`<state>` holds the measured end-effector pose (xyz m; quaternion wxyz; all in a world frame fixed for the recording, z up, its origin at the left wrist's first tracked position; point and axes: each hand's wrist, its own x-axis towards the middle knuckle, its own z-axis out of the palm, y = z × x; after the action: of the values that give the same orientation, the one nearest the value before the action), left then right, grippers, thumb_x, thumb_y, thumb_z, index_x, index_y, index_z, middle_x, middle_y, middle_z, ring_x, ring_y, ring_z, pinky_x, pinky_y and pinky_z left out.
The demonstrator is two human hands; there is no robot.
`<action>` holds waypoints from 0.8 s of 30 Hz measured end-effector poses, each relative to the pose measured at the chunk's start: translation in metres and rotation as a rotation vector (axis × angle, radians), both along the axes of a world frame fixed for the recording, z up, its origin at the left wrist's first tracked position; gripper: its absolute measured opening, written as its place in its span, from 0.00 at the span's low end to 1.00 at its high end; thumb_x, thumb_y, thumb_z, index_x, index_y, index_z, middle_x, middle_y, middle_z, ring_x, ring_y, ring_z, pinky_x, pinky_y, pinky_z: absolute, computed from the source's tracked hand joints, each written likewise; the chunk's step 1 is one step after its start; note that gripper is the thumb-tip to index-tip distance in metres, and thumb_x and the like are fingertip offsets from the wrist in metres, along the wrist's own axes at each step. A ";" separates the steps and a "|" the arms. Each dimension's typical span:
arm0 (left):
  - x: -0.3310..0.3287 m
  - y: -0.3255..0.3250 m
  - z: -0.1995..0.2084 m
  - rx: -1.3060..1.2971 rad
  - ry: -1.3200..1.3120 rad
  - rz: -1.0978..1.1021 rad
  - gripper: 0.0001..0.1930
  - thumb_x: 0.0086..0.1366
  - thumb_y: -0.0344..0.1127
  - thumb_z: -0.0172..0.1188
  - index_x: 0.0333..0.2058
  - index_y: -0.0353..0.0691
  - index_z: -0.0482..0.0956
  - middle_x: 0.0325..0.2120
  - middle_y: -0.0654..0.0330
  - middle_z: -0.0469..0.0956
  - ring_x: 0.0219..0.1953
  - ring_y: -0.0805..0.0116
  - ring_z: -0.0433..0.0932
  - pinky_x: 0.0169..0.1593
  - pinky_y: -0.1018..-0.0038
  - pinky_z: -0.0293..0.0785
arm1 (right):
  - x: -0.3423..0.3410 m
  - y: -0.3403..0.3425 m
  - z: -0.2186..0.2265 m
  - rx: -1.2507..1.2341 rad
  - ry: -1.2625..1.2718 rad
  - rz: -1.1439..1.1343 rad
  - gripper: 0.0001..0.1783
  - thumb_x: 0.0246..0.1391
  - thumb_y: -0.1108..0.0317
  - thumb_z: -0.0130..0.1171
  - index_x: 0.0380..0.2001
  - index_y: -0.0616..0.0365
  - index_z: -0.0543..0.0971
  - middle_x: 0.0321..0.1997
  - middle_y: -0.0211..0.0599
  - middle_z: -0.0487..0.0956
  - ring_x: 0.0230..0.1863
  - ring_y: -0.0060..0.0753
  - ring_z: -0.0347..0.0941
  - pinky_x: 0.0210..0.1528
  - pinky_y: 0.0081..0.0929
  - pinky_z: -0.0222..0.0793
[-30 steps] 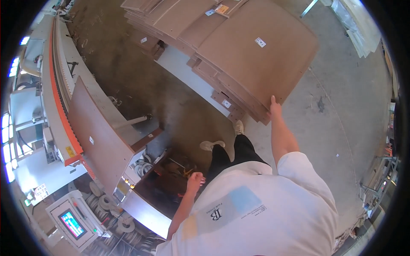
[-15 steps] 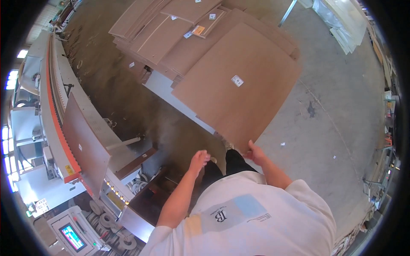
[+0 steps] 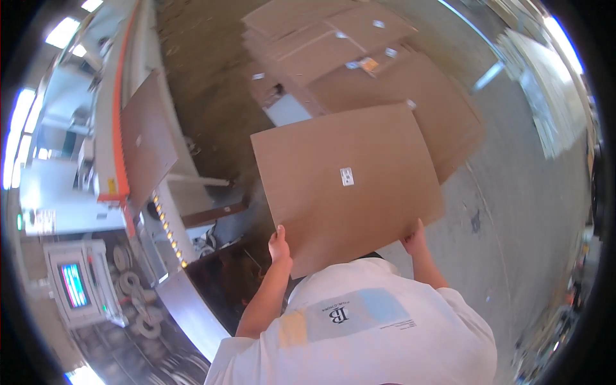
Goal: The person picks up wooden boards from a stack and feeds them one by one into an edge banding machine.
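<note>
A large brown panel with a small white label is held up in front of me, its near edge close to my shirt. My left hand grips its left edge near the lower corner, thumb on the upper face. At the right end of the near edge, my right hand is closed on the panel; most of its fingers are hidden beneath. Behind the panel lies a stack of similar brown panels, partly covered by it.
To the left runs a long machine with an orange strip and another brown panel on it. A control screen stands at the lower left, near rolls of edging strip. Pale sheets lean at the far right.
Both hands now hold the panel, lifted off the stack and brought toward me; before, only my right hand was at its edge. My view has swung left.
</note>
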<state>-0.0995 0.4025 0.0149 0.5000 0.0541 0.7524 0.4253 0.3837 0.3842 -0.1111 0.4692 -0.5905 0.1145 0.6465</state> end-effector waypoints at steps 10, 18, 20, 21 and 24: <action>-0.115 -0.116 0.036 -0.049 0.311 0.345 0.25 0.70 0.54 0.61 0.33 0.31 0.80 0.26 0.62 0.75 0.30 0.70 0.69 0.37 0.67 0.69 | -0.174 0.077 0.059 -0.091 -0.143 0.213 0.37 0.63 0.31 0.50 0.64 0.43 0.72 0.65 0.27 0.75 0.63 0.38 0.72 0.59 0.43 0.74; -0.187 -0.220 0.026 0.193 0.124 0.908 0.22 0.72 0.51 0.60 0.40 0.33 0.83 0.29 0.63 0.78 0.32 0.70 0.74 0.39 0.68 0.74 | -0.335 0.169 0.061 0.271 0.030 0.749 0.32 0.64 0.36 0.53 0.60 0.46 0.75 0.57 0.27 0.79 0.52 0.34 0.78 0.50 0.38 0.75; -0.197 -0.249 0.020 0.196 0.036 1.055 0.21 0.72 0.51 0.60 0.42 0.34 0.83 0.31 0.63 0.79 0.34 0.70 0.76 0.41 0.67 0.75 | -0.398 0.173 0.079 0.260 -0.047 0.793 0.33 0.63 0.35 0.53 0.60 0.46 0.74 0.56 0.28 0.80 0.52 0.33 0.77 0.50 0.37 0.73; -0.198 -0.262 0.024 0.128 0.010 1.117 0.21 0.72 0.51 0.60 0.42 0.35 0.83 0.30 0.63 0.79 0.32 0.72 0.74 0.39 0.68 0.74 | -0.433 0.174 0.093 0.250 -0.127 0.799 0.33 0.63 0.35 0.53 0.60 0.46 0.74 0.55 0.28 0.80 0.51 0.33 0.76 0.50 0.36 0.71; -0.197 -0.295 0.023 0.156 -0.024 1.253 0.21 0.73 0.52 0.57 0.50 0.39 0.82 0.48 0.58 0.81 0.49 0.63 0.76 0.55 0.61 0.73 | -0.515 0.173 0.121 0.214 -0.166 0.908 0.32 0.63 0.37 0.56 0.60 0.47 0.74 0.54 0.29 0.80 0.51 0.32 0.77 0.49 0.37 0.73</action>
<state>-0.2962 0.1077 0.0381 0.1592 -0.3651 0.6024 0.6917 -0.1309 0.5569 0.0098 0.2048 -0.5790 -0.2606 0.7449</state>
